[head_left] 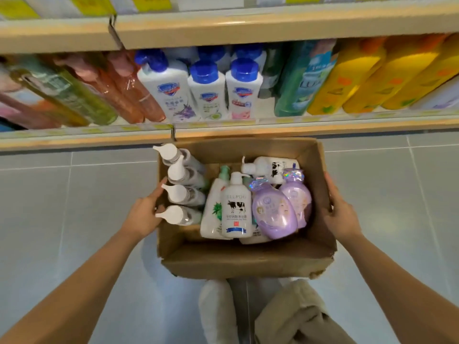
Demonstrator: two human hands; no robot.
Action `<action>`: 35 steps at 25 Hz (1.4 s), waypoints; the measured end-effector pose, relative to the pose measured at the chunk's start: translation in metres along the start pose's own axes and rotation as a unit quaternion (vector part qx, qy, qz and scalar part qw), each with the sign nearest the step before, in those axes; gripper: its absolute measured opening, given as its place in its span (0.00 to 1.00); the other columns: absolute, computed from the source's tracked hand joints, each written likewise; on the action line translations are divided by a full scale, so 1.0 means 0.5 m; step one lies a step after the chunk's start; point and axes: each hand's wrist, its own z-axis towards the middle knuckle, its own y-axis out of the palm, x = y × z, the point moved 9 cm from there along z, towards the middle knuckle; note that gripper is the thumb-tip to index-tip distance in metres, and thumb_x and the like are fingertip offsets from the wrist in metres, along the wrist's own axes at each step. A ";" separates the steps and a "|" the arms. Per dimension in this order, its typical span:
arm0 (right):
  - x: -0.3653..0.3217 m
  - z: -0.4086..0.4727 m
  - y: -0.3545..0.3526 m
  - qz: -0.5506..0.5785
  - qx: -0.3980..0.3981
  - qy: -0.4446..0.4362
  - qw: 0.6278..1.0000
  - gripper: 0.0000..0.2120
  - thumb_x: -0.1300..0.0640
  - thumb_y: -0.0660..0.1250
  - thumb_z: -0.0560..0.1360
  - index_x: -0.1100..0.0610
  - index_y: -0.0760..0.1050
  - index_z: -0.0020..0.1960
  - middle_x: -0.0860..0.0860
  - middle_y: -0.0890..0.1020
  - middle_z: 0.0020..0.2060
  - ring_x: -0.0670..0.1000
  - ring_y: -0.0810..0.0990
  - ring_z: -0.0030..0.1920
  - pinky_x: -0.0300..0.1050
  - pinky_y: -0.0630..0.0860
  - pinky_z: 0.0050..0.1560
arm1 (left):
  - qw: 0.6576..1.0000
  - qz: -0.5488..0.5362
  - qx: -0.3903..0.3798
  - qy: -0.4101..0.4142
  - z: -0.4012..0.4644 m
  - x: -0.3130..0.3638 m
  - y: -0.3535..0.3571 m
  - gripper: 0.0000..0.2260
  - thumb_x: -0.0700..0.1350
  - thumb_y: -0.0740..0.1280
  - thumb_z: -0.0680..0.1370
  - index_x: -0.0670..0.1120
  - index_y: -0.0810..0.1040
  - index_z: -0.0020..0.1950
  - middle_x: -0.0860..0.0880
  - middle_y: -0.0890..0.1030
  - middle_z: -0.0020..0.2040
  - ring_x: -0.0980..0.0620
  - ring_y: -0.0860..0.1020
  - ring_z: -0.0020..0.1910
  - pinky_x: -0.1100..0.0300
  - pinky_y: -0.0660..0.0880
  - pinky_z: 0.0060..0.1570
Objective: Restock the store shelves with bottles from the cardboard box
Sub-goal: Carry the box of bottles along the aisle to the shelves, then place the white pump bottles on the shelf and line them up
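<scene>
- L hand: flat against left wall of box, fingers straight, thumb over the rim; presses, pinches nothing else.
- R hand: clasps right wall, fingers curled over the rim.
- Box: on floor just below shelf, open top.
- Contents: four pump bottles in a row at left; cow bottle centre; two purple bottles at right, touching.
- Step, by judgement: positioning box; no bottle lifted yet.
- Next: free one hand, grip a bottle by its body, find matching gap on shelf.
</scene>
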 end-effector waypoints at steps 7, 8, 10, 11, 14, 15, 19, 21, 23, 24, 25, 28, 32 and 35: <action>-0.104 0.007 -0.069 0.002 -0.087 0.034 0.996 0.34 0.65 0.67 0.73 0.49 0.56 0.73 0.61 0.75 0.63 0.63 0.74 0.61 0.48 0.69 0.58 | 0.999 -0.033 0.017 -0.012 -0.037 0.027 -0.150 0.25 0.43 0.63 0.78 0.53 0.61 0.74 0.42 0.84 0.51 0.42 0.81 0.48 0.52 0.75 0.52; -0.150 -0.002 -0.081 0.014 -0.090 0.017 0.996 0.31 0.65 0.67 0.73 0.51 0.61 0.72 0.60 0.75 0.64 0.62 0.75 0.62 0.46 0.68 0.59 | 0.998 -0.041 0.043 -0.017 -0.054 0.040 -0.195 0.22 0.42 0.63 0.78 0.50 0.66 0.72 0.42 0.84 0.51 0.42 0.81 0.50 0.53 0.74 0.52; -0.245 -0.016 -0.086 0.031 -0.107 -0.022 0.994 0.24 0.63 0.67 0.73 0.49 0.68 0.67 0.57 0.78 0.60 0.60 0.77 0.60 0.45 0.70 0.58 | 0.995 -0.056 0.084 -0.026 -0.071 0.071 -0.282 0.17 0.42 0.63 0.78 0.46 0.72 0.67 0.43 0.83 0.51 0.43 0.81 0.49 0.53 0.74 0.52; -0.290 -0.023 -0.081 0.034 -0.124 -0.028 0.991 0.23 0.62 0.67 0.74 0.50 0.69 0.67 0.57 0.79 0.59 0.59 0.77 0.60 0.44 0.70 0.57 | 0.993 -0.062 0.096 -0.032 -0.073 0.081 -0.319 0.15 0.43 0.63 0.79 0.46 0.74 0.66 0.43 0.83 0.51 0.44 0.81 0.48 0.53 0.74 0.51; -0.427 -0.021 -0.047 0.072 -0.130 -0.081 0.985 0.20 0.67 0.68 0.73 0.58 0.72 0.64 0.54 0.77 0.54 0.57 0.76 0.58 0.40 0.72 0.59 | 0.990 -0.070 0.125 -0.008 -0.041 0.104 -0.386 0.14 0.43 0.62 0.79 0.46 0.76 0.64 0.45 0.83 0.52 0.46 0.81 0.49 0.52 0.75 0.50; -0.465 -0.015 -0.028 0.092 -0.132 -0.098 0.982 0.20 0.68 0.68 0.72 0.55 0.73 0.62 0.53 0.77 0.53 0.56 0.76 0.56 0.45 0.73 0.59 | 0.988 -0.075 0.135 0.019 -0.026 0.112 -0.392 0.14 0.42 0.63 0.78 0.46 0.76 0.63 0.45 0.83 0.53 0.46 0.81 0.51 0.52 0.75 0.50; -0.573 0.030 0.042 0.056 -0.141 -0.178 0.972 0.19 0.59 0.68 0.73 0.51 0.74 0.63 0.46 0.79 0.52 0.47 0.78 0.49 0.33 0.71 0.51 | 0.982 -0.123 0.134 0.060 0.026 0.093 -0.364 0.17 0.42 0.64 0.78 0.48 0.73 0.67 0.48 0.81 0.57 0.50 0.80 0.55 0.59 0.73 0.50; -0.593 0.057 0.089 0.064 -0.154 -0.197 0.966 0.18 0.55 0.66 0.74 0.51 0.73 0.64 0.47 0.80 0.57 0.45 0.78 0.53 0.36 0.73 0.56 | 0.977 -0.140 0.144 0.066 0.056 0.062 -0.333 0.17 0.41 0.64 0.77 0.48 0.73 0.67 0.50 0.79 0.60 0.53 0.79 0.55 0.63 0.70 0.51; -0.606 0.089 0.119 0.086 -0.152 -0.213 0.961 0.18 0.58 0.66 0.75 0.52 0.72 0.65 0.47 0.77 0.59 0.45 0.76 0.57 0.34 0.72 0.59 | 0.975 -0.150 0.143 0.078 0.090 0.045 -0.309 0.16 0.41 0.64 0.77 0.49 0.74 0.66 0.52 0.79 0.60 0.57 0.77 0.55 0.65 0.69 0.52; -0.608 0.102 0.138 0.094 -0.143 -0.218 0.961 0.19 0.59 0.67 0.75 0.51 0.72 0.65 0.47 0.77 0.59 0.44 0.75 0.57 0.33 0.71 0.58 | 0.975 -0.150 0.143 0.084 0.104 0.037 -0.290 0.16 0.41 0.65 0.78 0.51 0.75 0.65 0.52 0.79 0.58 0.57 0.77 0.55 0.66 0.69 0.51; -0.611 0.110 0.154 0.100 -0.143 -0.225 0.959 0.19 0.58 0.67 0.75 0.50 0.71 0.65 0.47 0.77 0.59 0.44 0.75 0.56 0.33 0.72 0.58 | 0.972 -0.156 0.151 0.091 0.116 0.032 -0.275 0.15 0.42 0.65 0.77 0.52 0.76 0.64 0.52 0.80 0.57 0.57 0.77 0.55 0.65 0.70 0.51; -0.618 0.128 0.196 0.115 -0.146 -0.267 0.946 0.19 0.55 0.67 0.75 0.46 0.71 0.65 0.45 0.77 0.59 0.43 0.75 0.56 0.34 0.72 0.56 | 0.958 -0.188 0.172 0.133 0.151 0.024 -0.242 0.14 0.41 0.65 0.77 0.54 0.76 0.61 0.56 0.80 0.55 0.60 0.78 0.55 0.65 0.74 0.53; -0.625 0.142 0.227 0.146 -0.140 -0.305 0.931 0.18 0.57 0.67 0.75 0.49 0.72 0.64 0.43 0.78 0.57 0.40 0.76 0.55 0.27 0.72 0.52 | 0.945 -0.187 0.190 0.188 0.173 0.014 -0.213 0.13 0.41 0.65 0.77 0.54 0.78 0.60 0.64 0.78 0.54 0.67 0.76 0.56 0.71 0.73 0.53; -0.643 0.133 0.241 0.154 -0.145 -0.302 0.929 0.18 0.56 0.68 0.74 0.50 0.73 0.64 0.44 0.78 0.57 0.42 0.77 0.56 0.33 0.73 0.55 | 0.944 -0.194 0.174 0.201 0.172 0.012 -0.192 0.14 0.40 0.65 0.77 0.52 0.77 0.61 0.62 0.79 0.55 0.64 0.76 0.57 0.67 0.72 0.58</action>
